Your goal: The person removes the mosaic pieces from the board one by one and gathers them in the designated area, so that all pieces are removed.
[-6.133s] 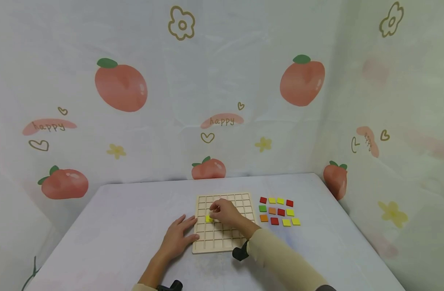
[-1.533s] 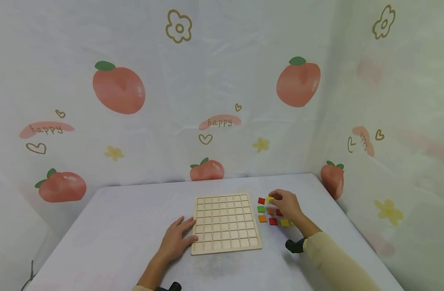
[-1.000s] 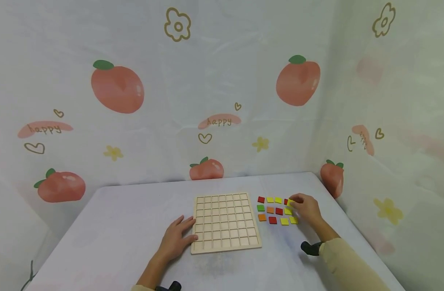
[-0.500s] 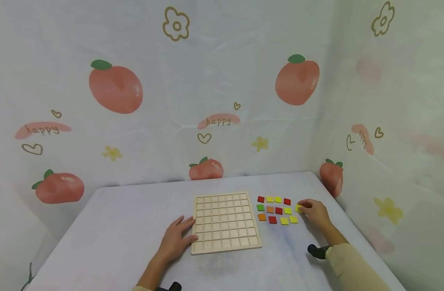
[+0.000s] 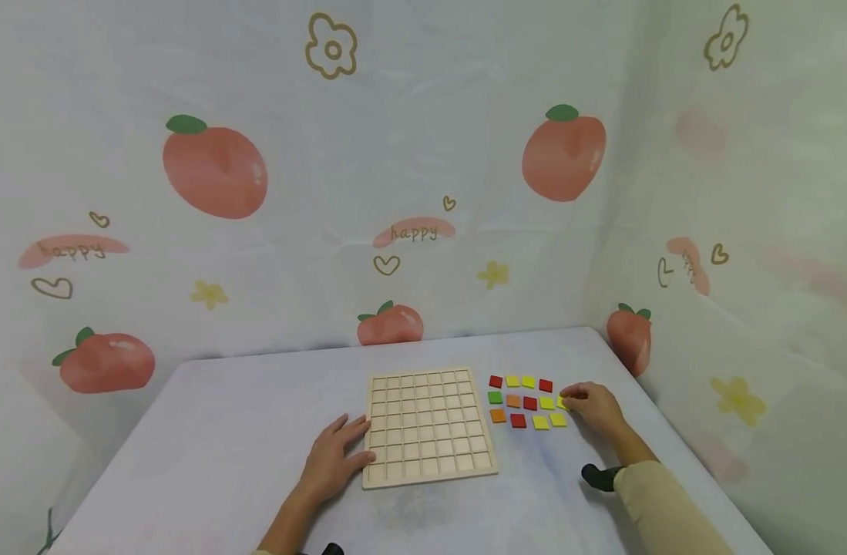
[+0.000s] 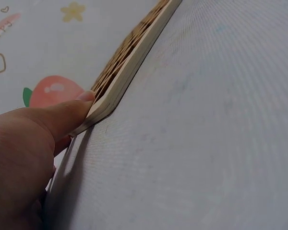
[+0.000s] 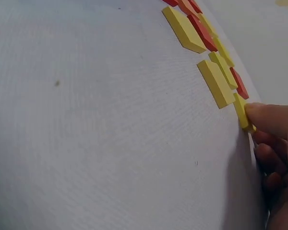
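Observation:
At the right end of the middle row of small square tiles, my right hand [image 5: 598, 410] pinches a yellow tile [image 5: 562, 402] between thumb and fingers. In the right wrist view that yellow tile [image 7: 240, 111] is low at the table surface, with the thumb on its near face. My left hand [image 5: 328, 464] rests at the left edge of a light wooden grid board [image 5: 429, 446]. Seen from the left wrist, its thumb [image 6: 72, 115] lies on the board's rim; the other fingers are mostly hidden. The board's square cells hold no tiles.
Right of the board lie three rows of flat tiles, among them a green tile [image 5: 495, 398], an orange tile [image 5: 498, 416], a red tile [image 5: 518, 421] and a yellow tile [image 5: 540, 422]. A white cloth [image 5: 243, 416] covers the table. A printed curtain [image 5: 423, 154] hangs behind.
My right hand has carried the yellow tile from the board across the tile rows to the right, then slightly left to the middle row's end. My left hand has stayed at the board's edge.

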`<action>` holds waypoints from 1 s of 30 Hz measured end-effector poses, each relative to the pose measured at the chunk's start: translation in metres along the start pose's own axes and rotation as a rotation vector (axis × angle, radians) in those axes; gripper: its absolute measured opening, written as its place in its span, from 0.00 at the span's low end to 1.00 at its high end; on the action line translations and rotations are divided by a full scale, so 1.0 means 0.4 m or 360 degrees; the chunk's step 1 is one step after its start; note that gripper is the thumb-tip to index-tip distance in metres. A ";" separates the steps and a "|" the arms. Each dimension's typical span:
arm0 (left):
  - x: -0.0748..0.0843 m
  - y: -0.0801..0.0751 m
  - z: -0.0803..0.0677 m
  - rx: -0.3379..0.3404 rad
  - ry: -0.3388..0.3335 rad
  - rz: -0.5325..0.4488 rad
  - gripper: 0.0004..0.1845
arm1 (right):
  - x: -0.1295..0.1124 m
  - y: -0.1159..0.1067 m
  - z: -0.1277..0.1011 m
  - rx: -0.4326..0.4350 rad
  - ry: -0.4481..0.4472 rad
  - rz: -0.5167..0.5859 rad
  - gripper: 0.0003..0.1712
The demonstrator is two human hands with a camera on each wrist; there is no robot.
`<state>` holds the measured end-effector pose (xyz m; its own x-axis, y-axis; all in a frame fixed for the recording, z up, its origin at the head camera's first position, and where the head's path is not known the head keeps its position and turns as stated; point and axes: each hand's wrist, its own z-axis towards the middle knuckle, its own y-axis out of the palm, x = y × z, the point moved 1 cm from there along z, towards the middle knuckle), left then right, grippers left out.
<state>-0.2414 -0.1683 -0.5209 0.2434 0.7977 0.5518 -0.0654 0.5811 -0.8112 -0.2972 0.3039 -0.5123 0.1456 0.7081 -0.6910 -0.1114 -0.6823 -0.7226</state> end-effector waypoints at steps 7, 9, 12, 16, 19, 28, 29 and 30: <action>-0.003 -0.001 -0.008 -0.0007 -0.0018 0.0005 0.33 | 0.004 0.005 0.003 -0.0007 0.0041 0.0007 0.12; -0.004 -0.002 -0.010 0.0000 -0.0022 0.0004 0.33 | 0.005 0.005 0.003 -0.0016 0.0064 0.0036 0.13; -0.004 -0.004 -0.011 0.0003 -0.0020 0.0008 0.32 | 0.001 0.001 -0.001 -0.0007 0.0081 0.0088 0.16; -0.004 -0.001 -0.013 0.0007 -0.0003 -0.0005 0.32 | -0.001 -0.011 -0.017 0.0020 0.0069 0.0143 0.20; 0.000 0.004 -0.017 0.0012 0.0031 -0.0021 0.32 | 0.004 -0.022 -0.033 0.0013 0.0046 0.0116 0.20; 0.003 -0.010 -0.011 -0.0098 -0.0021 -0.0179 0.31 | 0.036 -0.081 -0.051 0.0026 -0.0101 -0.0112 0.23; 0.000 -0.017 -0.012 -0.0113 -0.0059 -0.0211 0.31 | 0.041 -0.087 -0.051 0.0029 -0.0143 -0.0161 0.24; -0.002 -0.026 -0.013 -0.0125 -0.0097 -0.0245 0.31 | 0.048 -0.093 -0.051 0.0037 -0.0188 -0.0220 0.24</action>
